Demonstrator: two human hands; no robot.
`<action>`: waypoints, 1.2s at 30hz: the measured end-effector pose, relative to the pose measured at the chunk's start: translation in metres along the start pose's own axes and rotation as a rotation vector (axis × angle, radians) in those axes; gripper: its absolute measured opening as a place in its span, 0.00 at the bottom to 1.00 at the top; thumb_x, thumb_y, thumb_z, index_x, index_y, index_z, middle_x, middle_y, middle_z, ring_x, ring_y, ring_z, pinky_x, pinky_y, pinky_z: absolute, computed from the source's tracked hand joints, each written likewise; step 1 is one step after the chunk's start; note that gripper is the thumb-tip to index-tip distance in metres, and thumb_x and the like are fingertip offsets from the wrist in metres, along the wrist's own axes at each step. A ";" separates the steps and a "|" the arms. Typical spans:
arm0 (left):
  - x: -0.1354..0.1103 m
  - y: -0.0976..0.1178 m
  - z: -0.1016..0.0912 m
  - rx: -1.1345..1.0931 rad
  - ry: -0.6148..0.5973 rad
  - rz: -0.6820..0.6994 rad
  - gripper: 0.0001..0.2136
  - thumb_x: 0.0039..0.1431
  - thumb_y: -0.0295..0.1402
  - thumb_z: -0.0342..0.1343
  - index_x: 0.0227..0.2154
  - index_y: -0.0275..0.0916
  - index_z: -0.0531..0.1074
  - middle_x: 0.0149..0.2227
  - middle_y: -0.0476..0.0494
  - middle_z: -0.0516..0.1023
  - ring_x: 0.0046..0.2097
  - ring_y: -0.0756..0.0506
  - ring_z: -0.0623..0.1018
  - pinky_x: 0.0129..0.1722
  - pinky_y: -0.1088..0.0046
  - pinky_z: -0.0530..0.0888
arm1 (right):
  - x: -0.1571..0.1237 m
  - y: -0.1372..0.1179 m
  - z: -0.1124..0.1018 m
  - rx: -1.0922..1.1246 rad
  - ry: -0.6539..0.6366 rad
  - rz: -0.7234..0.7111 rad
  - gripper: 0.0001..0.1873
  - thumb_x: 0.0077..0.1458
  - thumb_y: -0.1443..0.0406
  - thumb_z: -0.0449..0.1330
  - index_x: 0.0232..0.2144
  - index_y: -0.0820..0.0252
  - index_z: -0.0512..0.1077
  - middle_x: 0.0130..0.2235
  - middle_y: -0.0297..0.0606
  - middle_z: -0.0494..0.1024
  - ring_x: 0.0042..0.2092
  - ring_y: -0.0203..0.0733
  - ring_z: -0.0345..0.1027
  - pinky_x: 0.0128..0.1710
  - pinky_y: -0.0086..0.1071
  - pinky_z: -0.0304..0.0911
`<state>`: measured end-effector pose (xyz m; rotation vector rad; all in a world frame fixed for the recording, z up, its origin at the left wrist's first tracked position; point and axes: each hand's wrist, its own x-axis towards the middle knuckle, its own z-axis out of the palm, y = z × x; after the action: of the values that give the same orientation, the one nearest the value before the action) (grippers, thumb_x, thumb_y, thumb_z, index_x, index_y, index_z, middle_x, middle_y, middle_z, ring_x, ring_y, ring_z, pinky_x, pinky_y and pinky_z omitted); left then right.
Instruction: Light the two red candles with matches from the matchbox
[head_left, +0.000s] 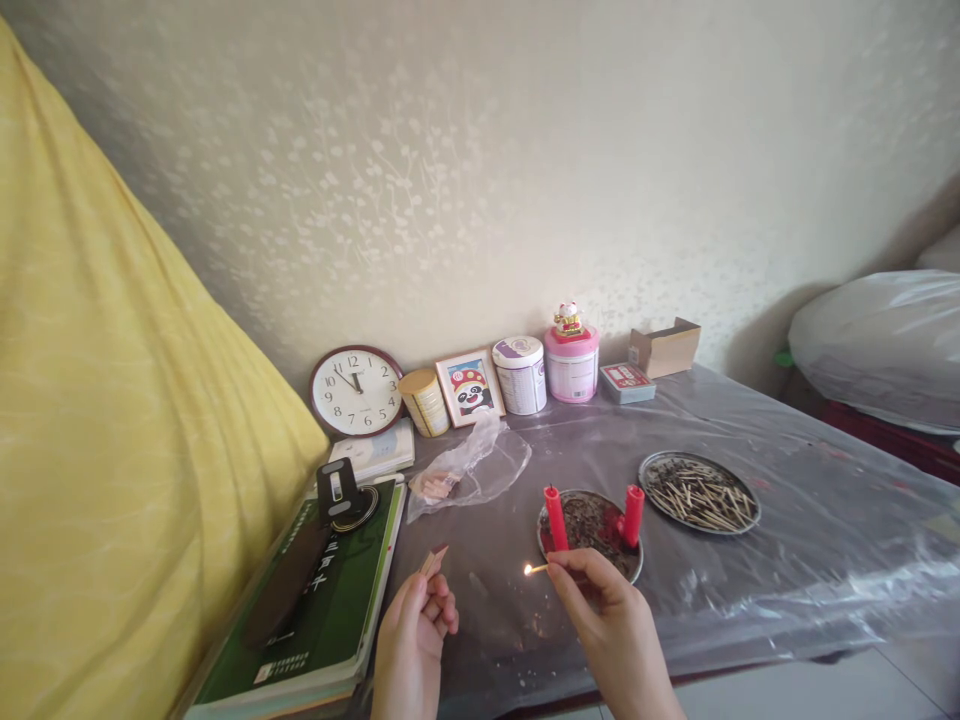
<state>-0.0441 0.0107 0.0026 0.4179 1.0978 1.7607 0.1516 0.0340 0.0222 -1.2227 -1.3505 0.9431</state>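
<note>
My right hand pinches a burning match between thumb and fingers, its flame pointing left. Just beyond it are two red candles, a left one and a right one, standing on a round metal plate with dark residue. No flame shows on either candle. My left hand is closed around a small matchbox with a dark reddish strip; the fingers hide most of it. The two hands are apart, the left one over the table's front part.
A second plate holds many used matchsticks. Left of the candles lies a clear plastic bag. A green book with a phone stand is at left. Clock, tins and a small box line the wall.
</note>
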 end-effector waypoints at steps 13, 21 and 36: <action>-0.001 -0.001 0.000 0.011 0.015 -0.005 0.19 0.46 0.44 0.64 0.39 0.37 0.78 0.24 0.47 0.71 0.24 0.50 0.67 0.22 0.74 0.66 | 0.000 -0.002 0.000 0.026 -0.016 0.037 0.17 0.54 0.50 0.58 0.29 0.56 0.74 0.28 0.33 0.75 0.29 0.36 0.65 0.30 0.25 0.60; -0.001 0.002 0.004 0.023 0.026 -0.002 0.21 0.42 0.45 0.66 0.38 0.36 0.78 0.23 0.47 0.71 0.23 0.50 0.67 0.20 0.74 0.66 | 0.003 -0.008 -0.002 0.051 -0.006 0.023 0.17 0.55 0.51 0.58 0.28 0.58 0.73 0.26 0.33 0.73 0.28 0.35 0.64 0.30 0.24 0.59; -0.001 0.001 0.002 0.022 0.026 0.006 0.20 0.40 0.46 0.67 0.34 0.37 0.79 0.23 0.47 0.72 0.23 0.50 0.68 0.20 0.73 0.66 | 0.013 -0.025 -0.012 0.301 0.016 0.077 0.20 0.51 0.49 0.61 0.26 0.61 0.72 0.24 0.33 0.68 0.27 0.34 0.57 0.27 0.25 0.55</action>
<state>-0.0423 0.0107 0.0049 0.4129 1.1365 1.7649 0.1600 0.0417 0.0511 -1.0537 -1.1074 1.1426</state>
